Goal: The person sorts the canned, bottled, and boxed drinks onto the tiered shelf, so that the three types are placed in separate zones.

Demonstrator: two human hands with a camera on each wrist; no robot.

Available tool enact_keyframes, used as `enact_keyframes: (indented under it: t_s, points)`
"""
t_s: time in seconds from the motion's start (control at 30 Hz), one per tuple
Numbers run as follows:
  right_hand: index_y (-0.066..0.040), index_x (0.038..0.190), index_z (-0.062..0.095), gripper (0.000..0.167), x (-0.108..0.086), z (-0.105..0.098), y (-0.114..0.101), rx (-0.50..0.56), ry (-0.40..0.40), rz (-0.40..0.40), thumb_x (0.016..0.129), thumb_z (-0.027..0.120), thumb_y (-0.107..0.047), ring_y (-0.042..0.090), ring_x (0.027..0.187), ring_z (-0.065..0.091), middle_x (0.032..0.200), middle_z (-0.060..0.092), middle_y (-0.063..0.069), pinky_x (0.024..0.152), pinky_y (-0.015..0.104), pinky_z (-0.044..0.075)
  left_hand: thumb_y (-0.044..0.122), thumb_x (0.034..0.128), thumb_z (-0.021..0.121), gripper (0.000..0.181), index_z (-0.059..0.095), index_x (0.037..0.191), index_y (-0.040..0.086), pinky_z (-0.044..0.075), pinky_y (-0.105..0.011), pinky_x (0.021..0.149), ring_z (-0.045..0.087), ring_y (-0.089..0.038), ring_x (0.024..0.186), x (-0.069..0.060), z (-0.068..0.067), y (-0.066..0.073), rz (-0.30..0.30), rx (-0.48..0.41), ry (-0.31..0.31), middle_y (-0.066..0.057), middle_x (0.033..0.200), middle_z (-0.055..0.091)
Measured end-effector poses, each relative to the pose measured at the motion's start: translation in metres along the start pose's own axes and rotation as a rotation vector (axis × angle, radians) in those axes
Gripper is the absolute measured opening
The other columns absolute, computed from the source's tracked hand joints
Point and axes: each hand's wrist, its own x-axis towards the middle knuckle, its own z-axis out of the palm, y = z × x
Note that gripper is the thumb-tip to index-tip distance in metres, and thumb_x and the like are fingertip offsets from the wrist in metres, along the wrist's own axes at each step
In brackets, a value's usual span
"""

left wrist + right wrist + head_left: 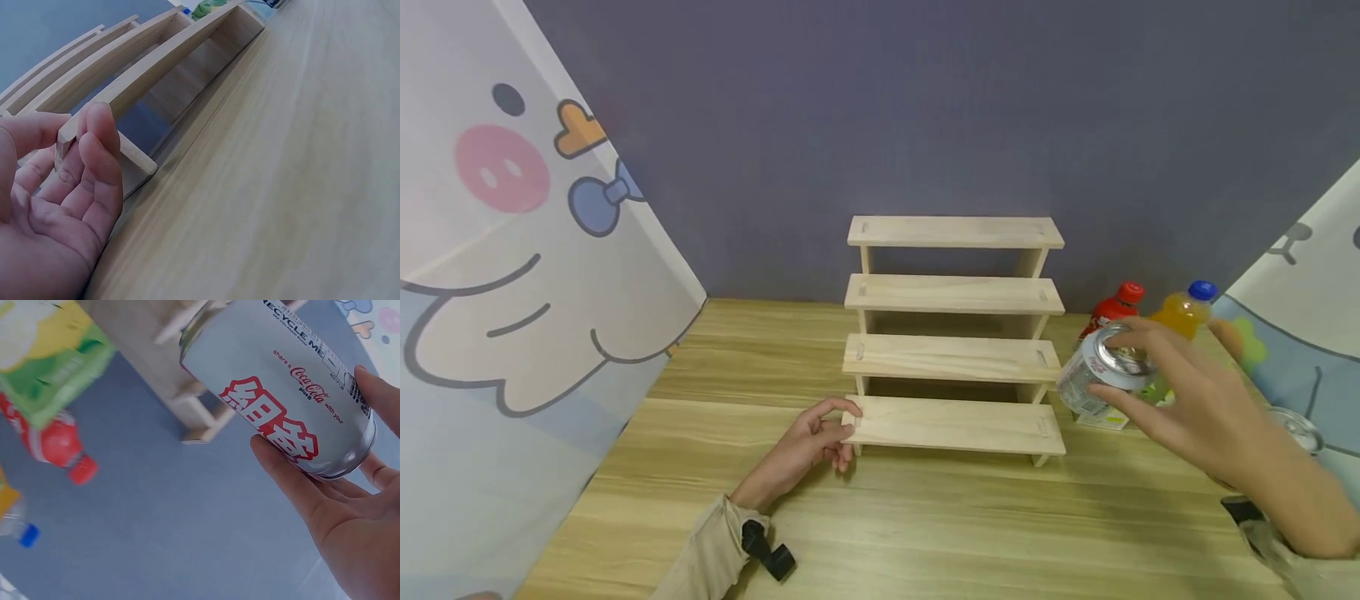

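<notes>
And here's the right hand (1206, 400), thumb and fingers gripping a silver Coca-Cola Plus can (1086, 379), a firm hold, with the can tilted and up beside the right end of the four-step wooden rack (951, 358). Can and rack sit very near each other in view; whether they touch, I cannot tell. The right wrist camera gives us the can's print: "RECYCLE ME", "share a Coca-Cola plus with your", and large white characters edged in red.

Over to the rack's left end, where the left hand (808, 442) has the bottom step pinched, thumb and fingertips curled about the board's edge.

Now right of the rack, behind the can: a red-capped bottle with a red label (1108, 312), then, farther out, a blue-capped bottle of orange drink (1180, 315). A green-and-yellow packet (62, 369) is there too, mostly hidden by hand and can in the head view. Farthest right of the rack, a second can (1296, 427) shows its metal end past the right arm. Under the rack runs a wood-grain table (925, 517); behind it, a dark grey panel (925, 108).
</notes>
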Motion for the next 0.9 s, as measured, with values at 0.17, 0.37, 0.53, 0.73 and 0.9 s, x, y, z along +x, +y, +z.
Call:
enact_keyframes:
  t_s: [0.17, 0.37, 0.53, 0.73, 0.9]
  points:
    - [0.001, 0.110, 0.066, 0.069, 0.023, 0.000, -0.008, 0.004, 0.039, -0.071, 0.096, 0.049, -0.064, 0.022, 0.070, 0.064, 0.117, 0.067, 0.016, 0.053, 0.022, 0.044, 0.009, 0.1033, 0.052, 0.031, 0.047, 0.133, 0.000, 0.056, -0.029, 0.061, 0.063, -0.015, 0.065, -0.001, 0.001, 0.000, 0.006, -0.001, -0.006, -0.003, 0.074, 0.068]
    - [-0.001, 0.115, 0.065, 0.064, 0.051, -0.004, -0.020, 0.014, 0.008, -0.086, 0.094, 0.055, -0.061, 0.017, 0.074, 0.066, 0.123, 0.065, 0.014, 0.056, 0.025, 0.049, 0.011, 0.1029, 0.053, 0.032, 0.048, 0.133, 0.001, 0.056, -0.029, 0.061, 0.063, -0.016, 0.065, -0.001, 0.001, 0.001, -0.014, -0.001, 0.017, -0.004, 0.074, 0.067]
    - [-0.002, 0.117, 0.064, 0.067, 0.076, 0.000, -0.026, 0.067, 0.043, -0.096, 0.094, 0.054, -0.064, 0.018, 0.076, 0.064, 0.121, 0.066, 0.014, 0.057, 0.024, 0.046, 0.011, 0.1031, 0.053, 0.032, 0.048, 0.133, 0.001, 0.056, -0.030, 0.061, 0.063, -0.017, 0.064, -0.002, 0.003, 0.000, -0.035, -0.015, 0.029, -0.004, 0.073, 0.066]
    - [-0.001, 0.114, 0.063, 0.059, 0.108, 0.008, -0.024, 0.138, 0.082, -0.134, 0.093, 0.060, -0.056, 0.021, 0.082, 0.064, 0.111, 0.068, 0.013, 0.061, 0.025, 0.045, 0.013, 0.1035, 0.053, 0.033, 0.047, 0.133, 0.000, 0.056, -0.030, 0.061, 0.062, -0.017, 0.064, -0.002, 0.004, -0.001, -0.037, -0.028, 0.031, -0.004, 0.074, 0.066]
    - [-0.003, 0.115, 0.061, 0.046, 0.133, 0.012, -0.024, 0.172, 0.020, -0.135, 0.081, 0.085, -0.022, 0.015, 0.083, 0.061, 0.102, 0.067, 0.005, 0.061, 0.026, 0.047, 0.014, 0.1031, 0.054, 0.032, 0.048, 0.132, 0.002, 0.056, -0.030, 0.060, 0.062, -0.017, 0.064, -0.002, 0.004, 0.001, -0.038, -0.017, 0.039, -0.004, 0.074, 0.065]
